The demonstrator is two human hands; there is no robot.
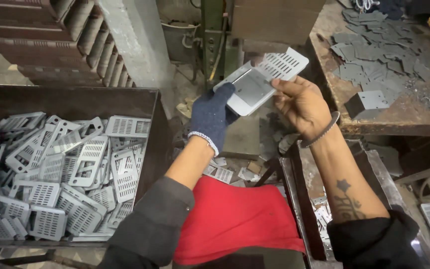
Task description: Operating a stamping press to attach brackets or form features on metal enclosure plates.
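Above a red cloth point(235, 219), both hands hold one perforated metal plate point(262, 79): flat, pale grey, rounded corners, a slotted grille at its far end and a plain square panel in the middle. The left hand point(214, 115), in a dark knit glove, clamps its near edge; the bare right hand point(302, 103) pinches its side. A dark bin point(75, 102) at left holds many similar plates point(60, 174). Grey offcuts point(379, 50) litter the wooden bench point(399, 117) at right.

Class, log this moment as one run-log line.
left hand: gloved, holds perforated metal plate | right hand: bare, grips same plate | left: bin of plates | right: bench with offcuts
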